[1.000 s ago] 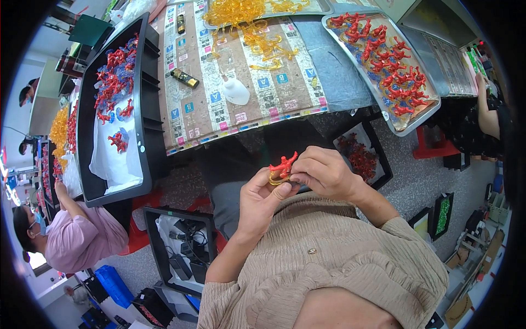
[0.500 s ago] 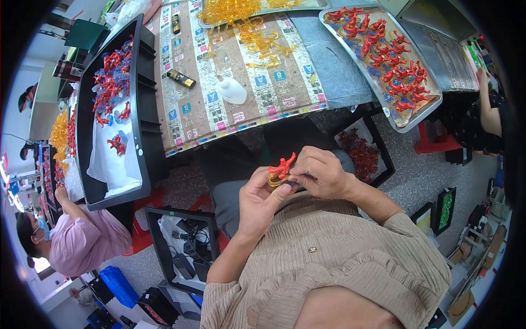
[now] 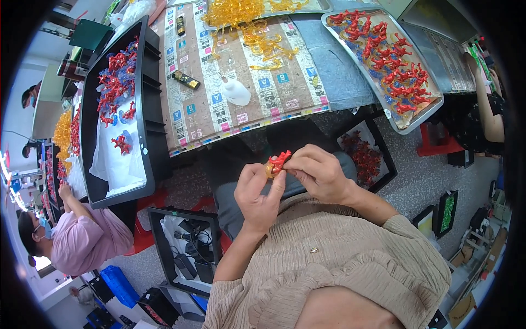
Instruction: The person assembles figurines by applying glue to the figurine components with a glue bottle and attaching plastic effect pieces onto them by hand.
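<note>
Above my lap, a small red plastic figure point(image 3: 278, 161) with a yellow translucent piece on it is pinched between the thumb and fingers of my left hand point(image 3: 257, 194). Touching the figure from the other side is my right hand point(image 3: 320, 172), its thumb and fingers pressed together at the figure's right edge. What lies between those right fingertips is too small and covered to make out. Beyond my hands, a white squeeze bottle point(image 3: 236, 92) lies on the table, with two small black-and-gold tubes point(image 3: 186, 80) to its left.
Yellow translucent strips point(image 3: 257, 41) lie at the table's back. At right stands a metal tray point(image 3: 402, 129) of red-and-blue figures; at left, a deep black bin point(image 3: 147, 109) of similar ones. Below are a crate point(image 3: 183, 213) with cables and a floor bin point(image 3: 390, 174). Co-workers sit at both sides.
The red figure has been turned and tilted in my left fingers. My left hand has opened up somewhat around it, and my right fingers have shifted along its right side.
</note>
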{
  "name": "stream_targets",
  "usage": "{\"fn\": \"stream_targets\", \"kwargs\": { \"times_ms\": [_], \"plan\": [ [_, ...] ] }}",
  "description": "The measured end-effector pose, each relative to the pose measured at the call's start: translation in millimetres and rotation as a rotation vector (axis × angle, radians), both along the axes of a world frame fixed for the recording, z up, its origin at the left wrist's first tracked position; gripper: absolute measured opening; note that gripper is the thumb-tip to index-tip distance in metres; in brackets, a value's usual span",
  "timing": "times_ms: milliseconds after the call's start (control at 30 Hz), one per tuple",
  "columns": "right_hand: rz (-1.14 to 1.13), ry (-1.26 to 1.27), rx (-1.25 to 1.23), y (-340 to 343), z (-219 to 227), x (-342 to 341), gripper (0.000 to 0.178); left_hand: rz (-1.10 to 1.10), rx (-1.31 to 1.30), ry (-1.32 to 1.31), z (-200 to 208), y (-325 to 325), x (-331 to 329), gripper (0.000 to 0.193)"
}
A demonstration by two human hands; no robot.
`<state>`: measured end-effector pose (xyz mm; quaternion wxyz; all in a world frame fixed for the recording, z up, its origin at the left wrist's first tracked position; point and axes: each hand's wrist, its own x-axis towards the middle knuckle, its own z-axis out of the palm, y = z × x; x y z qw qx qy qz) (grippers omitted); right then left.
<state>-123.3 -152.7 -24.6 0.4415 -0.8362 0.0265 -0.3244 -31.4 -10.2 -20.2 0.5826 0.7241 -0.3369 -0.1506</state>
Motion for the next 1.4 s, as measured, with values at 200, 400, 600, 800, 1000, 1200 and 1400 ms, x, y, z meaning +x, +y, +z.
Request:
{"fn": "stream_targets", "kwargs": {
  "times_ms": [200,400,600,800,1000,1200,1400],
  "plan": [
    [-0.049,0.080,0.122,7.9,23.4,3.5,0.018,0.000,0.085,-0.411,3.0,-3.5,5.6,0.040],
    [-0.165,0.142,0.211,16.8,18.9,8.2,0.012,-0.098,0.104,-0.763,3.1,-12.9,24.4,0.044],
    [-0.257,0.024,0.041,11.9,17.7,14.5,0.009,-0.190,0.117,-0.874,12.7,-25.4,36.2,0.044],
    [-0.325,0.101,-0.004,-7.0,27.1,25.5,0.009,-0.208,0.129,-1.099,18.7,-43.2,53.3,0.017],
    [-0.420,0.080,-0.033,-13.4,20.0,30.8,0.011,-0.229,0.096,-1.174,15.9,-60.0,58.3,0.017],
    [-0.553,0.032,-0.028,-15.6,4.1,33.3,0.013,-0.232,0.100,-1.167,7.5,-68.4,55.2,0.020],
    [-0.549,0.093,0.026,-19.3,7.2,31.2,0.014,-0.217,0.105,-1.137,5.8,-69.5,52.7,0.020]
  ]
}}
